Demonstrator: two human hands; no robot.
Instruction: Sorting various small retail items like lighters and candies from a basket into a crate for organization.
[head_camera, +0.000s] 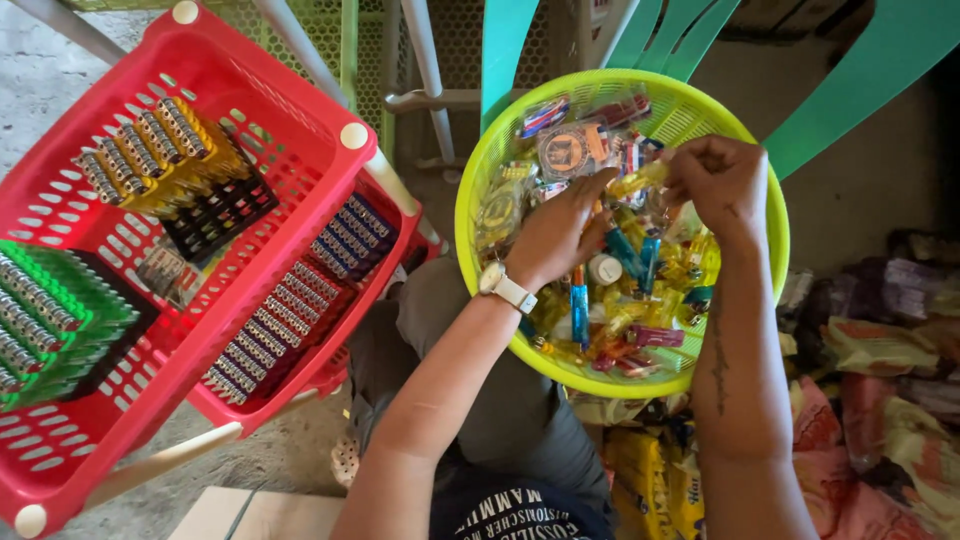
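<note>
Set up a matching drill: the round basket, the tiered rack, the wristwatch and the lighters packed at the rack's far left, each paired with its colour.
Things:
1. round basket
2. tiered rack
3. wristwatch
4. lighters at the rack's far left

Colours:
A. white
B. green
C. yellow-green
D. red

Pairs: 1-C, 2-D, 3-A, 4-B
</note>
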